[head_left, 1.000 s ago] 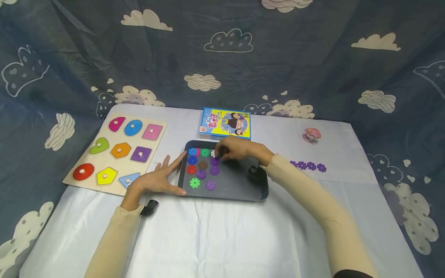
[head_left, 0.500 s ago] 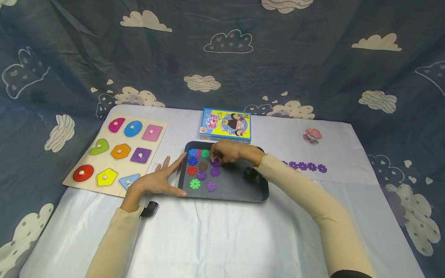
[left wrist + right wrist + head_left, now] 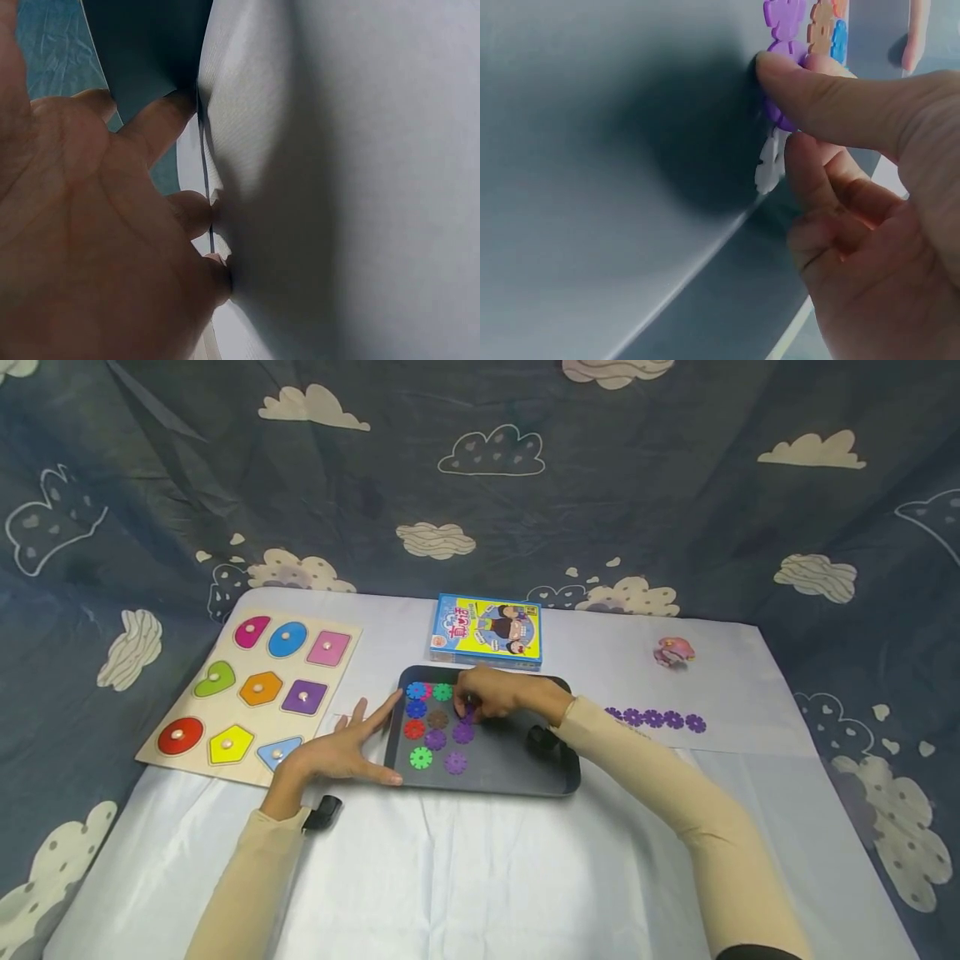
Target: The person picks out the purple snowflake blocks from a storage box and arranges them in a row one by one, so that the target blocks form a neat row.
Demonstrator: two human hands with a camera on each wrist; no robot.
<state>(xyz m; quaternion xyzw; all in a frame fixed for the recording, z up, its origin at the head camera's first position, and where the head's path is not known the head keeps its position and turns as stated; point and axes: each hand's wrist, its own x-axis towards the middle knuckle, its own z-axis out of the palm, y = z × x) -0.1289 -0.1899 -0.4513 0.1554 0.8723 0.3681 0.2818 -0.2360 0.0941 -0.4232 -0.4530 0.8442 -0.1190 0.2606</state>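
Note:
My left hand (image 3: pixel 337 753) spreads its fingers against the left side of a dark grey tray (image 3: pixel 525 772), with the thumb at the near corner. In the left wrist view its fingertips rest along the tray's edge. My right hand (image 3: pixel 497 691) reaches into the tray, and in the right wrist view its thumb and index finger pinch a purple snowflake disc (image 3: pixel 780 118). A white disc (image 3: pixel 767 165) is right beside it, close to the other fingers. Several other notched discs lie flat in the tray's left half, among them a red disc (image 3: pixel 414 729), a brown disc (image 3: pixel 437 719) and a light green disc (image 3: pixel 422 757).
A wooden shape puzzle board (image 3: pixel 243 693) lies to the left. Behind the tray is a blue and yellow box (image 3: pixel 487 628). To the right, a row of purple discs (image 3: pixel 653 719) lies on the white cloth, with a small pink toy (image 3: pixel 673 651) farther back.
My right hand has shifted slightly left, from the white disc to a purple disc, and its fingers now pinch that one. The left hand stays at the tray's edge.

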